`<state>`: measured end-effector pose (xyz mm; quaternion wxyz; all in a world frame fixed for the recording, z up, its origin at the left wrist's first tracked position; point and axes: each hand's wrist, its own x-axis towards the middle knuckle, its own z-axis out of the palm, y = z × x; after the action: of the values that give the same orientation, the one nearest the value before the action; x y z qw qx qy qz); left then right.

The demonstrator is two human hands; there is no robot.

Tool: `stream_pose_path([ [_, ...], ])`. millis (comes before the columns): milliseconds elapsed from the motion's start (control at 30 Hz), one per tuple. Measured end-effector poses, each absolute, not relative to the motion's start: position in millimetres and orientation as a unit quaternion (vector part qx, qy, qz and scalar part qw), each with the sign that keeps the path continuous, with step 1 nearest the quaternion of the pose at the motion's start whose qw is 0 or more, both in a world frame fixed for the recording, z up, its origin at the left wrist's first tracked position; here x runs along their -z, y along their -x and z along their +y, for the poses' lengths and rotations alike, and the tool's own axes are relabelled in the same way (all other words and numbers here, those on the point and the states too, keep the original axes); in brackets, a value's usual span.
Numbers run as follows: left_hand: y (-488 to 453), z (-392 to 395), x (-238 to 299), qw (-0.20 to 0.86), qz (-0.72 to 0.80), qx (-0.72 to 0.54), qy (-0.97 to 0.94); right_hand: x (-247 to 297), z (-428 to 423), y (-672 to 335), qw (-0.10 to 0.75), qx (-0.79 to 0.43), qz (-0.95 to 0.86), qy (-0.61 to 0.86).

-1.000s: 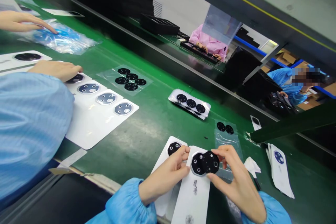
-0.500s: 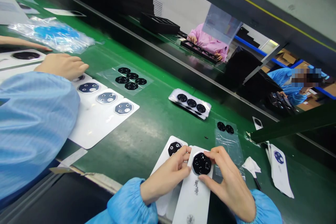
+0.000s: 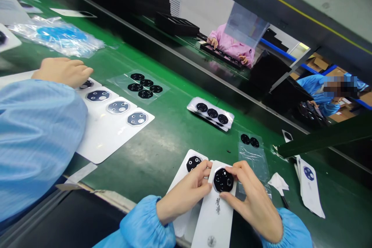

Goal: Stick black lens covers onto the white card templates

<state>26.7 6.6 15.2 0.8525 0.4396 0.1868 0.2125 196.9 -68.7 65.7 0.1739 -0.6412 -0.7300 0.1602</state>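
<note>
The left hand [image 3: 186,197] grips the white plastic back cover [image 3: 213,219], which lies lengthwise near-to-far. The right hand [image 3: 254,203] fingers pinch the black round lens disc [image 3: 223,180] at its far end.

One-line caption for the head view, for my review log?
Left hand steadies a white back panel; right hand holds a black camera disc on it, green belt beneath.

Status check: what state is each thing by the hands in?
left hand, gripping the left edge of the white back cover.
right hand, pinching that cover's right side beside the lens disc.
white back cover, held between both hands.
lens disc, seated in the cover's camera ring.
second cover, lying partly under the held one, disc fitted.
film sheet, flat on the belt, two discs on it.
</note>
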Motion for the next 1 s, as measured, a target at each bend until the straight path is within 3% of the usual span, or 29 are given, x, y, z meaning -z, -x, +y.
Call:
stream_pose_path([
  [1000, -28.1, 5.7, -14.0, 0.848, 0.186, -0.212, -0.448, -72.9, -66.1, -191.7, 0.134, -0.157, -0.728, 0.653],
])
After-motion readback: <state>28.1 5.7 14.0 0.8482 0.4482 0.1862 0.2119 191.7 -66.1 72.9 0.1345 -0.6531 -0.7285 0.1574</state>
